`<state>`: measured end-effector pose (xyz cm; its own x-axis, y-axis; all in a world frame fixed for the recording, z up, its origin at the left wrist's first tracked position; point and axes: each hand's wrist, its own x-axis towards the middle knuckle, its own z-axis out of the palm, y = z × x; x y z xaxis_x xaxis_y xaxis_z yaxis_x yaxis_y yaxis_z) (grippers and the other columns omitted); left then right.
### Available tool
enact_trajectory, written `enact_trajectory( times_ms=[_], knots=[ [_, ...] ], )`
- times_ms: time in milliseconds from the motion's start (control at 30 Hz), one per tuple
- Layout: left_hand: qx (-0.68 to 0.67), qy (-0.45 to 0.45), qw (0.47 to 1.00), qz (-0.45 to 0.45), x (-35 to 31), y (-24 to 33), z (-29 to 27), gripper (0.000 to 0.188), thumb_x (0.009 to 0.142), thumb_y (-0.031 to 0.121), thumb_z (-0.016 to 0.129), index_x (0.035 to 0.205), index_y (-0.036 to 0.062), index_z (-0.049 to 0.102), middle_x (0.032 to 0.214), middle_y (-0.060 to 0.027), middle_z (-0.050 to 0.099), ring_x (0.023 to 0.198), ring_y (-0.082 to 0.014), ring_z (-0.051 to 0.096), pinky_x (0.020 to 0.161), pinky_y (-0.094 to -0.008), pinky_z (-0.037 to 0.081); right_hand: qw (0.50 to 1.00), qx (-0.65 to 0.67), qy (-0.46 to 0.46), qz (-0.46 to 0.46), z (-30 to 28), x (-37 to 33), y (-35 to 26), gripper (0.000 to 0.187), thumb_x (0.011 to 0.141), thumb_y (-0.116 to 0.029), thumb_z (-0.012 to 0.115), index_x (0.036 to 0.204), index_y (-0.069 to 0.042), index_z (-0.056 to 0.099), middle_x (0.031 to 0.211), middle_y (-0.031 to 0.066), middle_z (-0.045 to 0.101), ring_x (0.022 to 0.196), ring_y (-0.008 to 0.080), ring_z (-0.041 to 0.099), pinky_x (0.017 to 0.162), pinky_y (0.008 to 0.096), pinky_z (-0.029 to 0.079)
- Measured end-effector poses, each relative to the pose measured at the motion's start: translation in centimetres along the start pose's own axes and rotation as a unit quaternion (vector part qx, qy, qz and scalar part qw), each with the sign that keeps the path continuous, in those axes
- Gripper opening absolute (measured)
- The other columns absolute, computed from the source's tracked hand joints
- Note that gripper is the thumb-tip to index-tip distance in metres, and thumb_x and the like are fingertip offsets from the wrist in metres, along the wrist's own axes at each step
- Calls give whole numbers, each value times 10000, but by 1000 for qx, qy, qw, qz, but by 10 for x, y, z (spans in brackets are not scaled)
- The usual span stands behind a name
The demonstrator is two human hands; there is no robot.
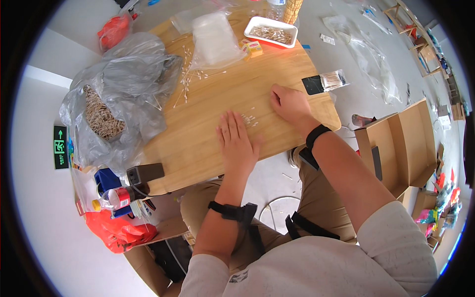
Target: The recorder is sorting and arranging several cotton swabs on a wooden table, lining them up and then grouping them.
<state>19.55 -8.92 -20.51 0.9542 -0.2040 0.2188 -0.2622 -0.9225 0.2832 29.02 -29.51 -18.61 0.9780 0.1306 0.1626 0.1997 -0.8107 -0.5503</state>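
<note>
My left hand (233, 141) lies flat on the wooden table (198, 133), fingers stretched out. Against its fingertips and thumb side is a small group of cotton swabs (249, 120), partly covered by the hand. To the right, my right hand (291, 104) rests on the tabletop, curled into a fist; whether anything is inside it is hidden. Just beyond the fist, at the table's right edge, lies a clear packet of cotton swabs (332, 81) with a black end. Loose cotton swabs (187, 74) are scattered farther back on the left.
A white tray (251, 23) of swabs, a small yellow box (254, 48) and a stack of clear plastic bags (213, 37) sit at the back. A grey plastic bag (133, 64) holds a swab heap on the left. A dark box-shaped device (146, 173) stands at the near-left corner.
</note>
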Motion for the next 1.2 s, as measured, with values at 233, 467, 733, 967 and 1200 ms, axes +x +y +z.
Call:
enact_trajectory(
  times_ms=[233, 467, 733, 967, 1200],
  knots=[
    [-147, -1, 987, 59, 31, -27, -7, 799, 854, 204, 793, 1550, 46, 435, 1349, -168, 631, 1326, -385, 531, 1136, -531, 401, 1000, -11, -6, 4, -2, 1, 3, 115, 959, -206, 590, 939, -94, 612, 829, 110, 710, 785, 356, 686, 717, 468, 544],
    [-206, -67, 974, 72, 31, -51, -25, 770, 873, 154, 774, 1549, 30, 427, 1409, -211, 592, 1315, -423, 532, 1104, -515, 428, 1000, 0, -12, 6, -2, 1, -3, 113, 954, -209, 596, 933, -100, 620, 830, 111, 711, 786, 360, 686, 713, 467, 542],
    [-22, -32, 999, 22, 2, -8, -8, 813, 1003, 428, 603, 1591, -52, 310, 1688, -245, 248, 1567, -418, 234, 1266, -566, 180, 1000, -3, 5, 11, 1, 1, 0, 71, 936, -174, 619, 946, -103, 621, 811, 114, 701, 754, 358, 678, 679, 453, 530],
    [-3, -38, 998, 57, 5, -23, -12, 743, 994, 381, 626, 1575, -4, 367, 1669, -229, 307, 1556, -388, 277, 1261, -554, 224, 1000, -3, 8, 8, 1, 1, 0, 72, 938, -174, 624, 947, -103, 620, 814, 124, 700, 755, 370, 674, 674, 459, 530],
    [-186, 24, 982, 23, 39, -59, -26, 395, 918, 100, 686, 1311, 111, 661, 1131, -83, 720, 1091, -316, 648, 963, -467, 491, 999, -32, 5, 10, 0, 2, -1, 93, 950, -196, 598, 944, -107, 626, 812, 105, 708, 768, 351, 685, 691, 466, 544]
  ],
)
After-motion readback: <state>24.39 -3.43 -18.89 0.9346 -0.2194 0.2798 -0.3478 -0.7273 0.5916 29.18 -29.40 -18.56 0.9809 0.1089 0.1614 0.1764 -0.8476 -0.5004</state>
